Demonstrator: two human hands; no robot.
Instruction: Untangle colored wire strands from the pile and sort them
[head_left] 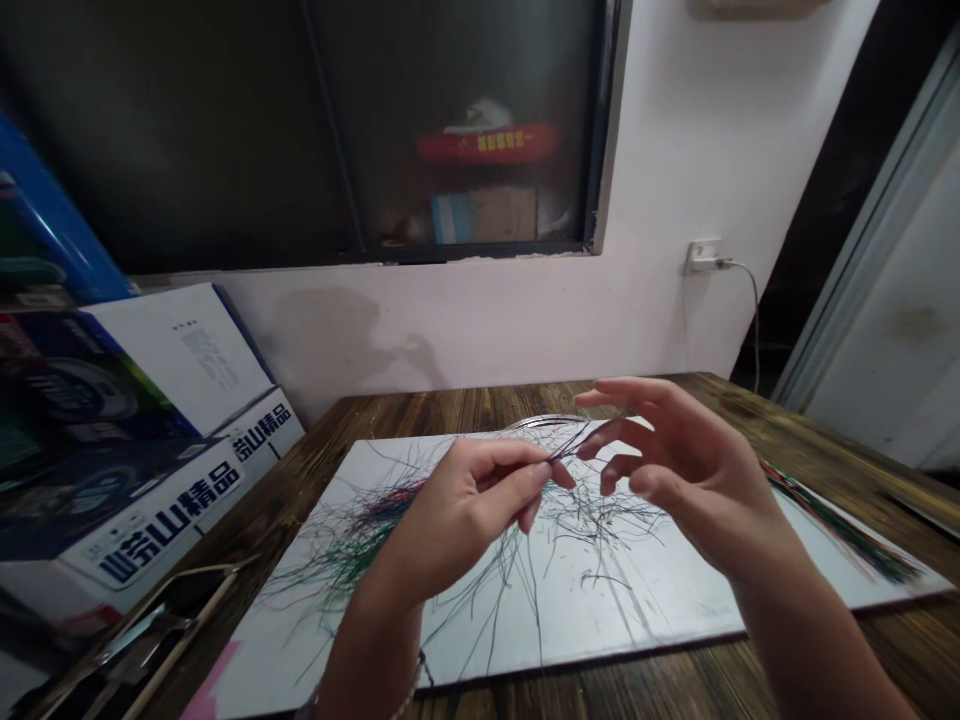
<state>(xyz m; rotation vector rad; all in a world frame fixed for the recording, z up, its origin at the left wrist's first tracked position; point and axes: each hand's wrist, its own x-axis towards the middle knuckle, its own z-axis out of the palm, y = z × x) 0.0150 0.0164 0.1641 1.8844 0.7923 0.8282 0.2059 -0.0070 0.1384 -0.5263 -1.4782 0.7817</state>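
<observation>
Thumb and index finger of my left hand [480, 490] pinch a few thin dark wires [564, 450] above a white board. The wires' free ends point toward my right hand [675, 460], whose fingers are spread and curved beside them. I see nothing gripped in the right hand. Below my hands lies a loose tangle of thin dark wires [600, 515]. A heap of green, red and blue wires [352, 540] spreads over the board's left part, partly hidden by my left forearm. At the right, a straight bundle of green and orange wires [847, 530] lies on the board.
The white board [675, 610] rests on a dark wooden table [465, 405] against a wall. Boxes [172, 480] are stacked at the left, beside a tray with metal tools [142, 640]. A clear round rim [547, 420] shows behind my hands. A cable hangs from a wall socket [703, 257].
</observation>
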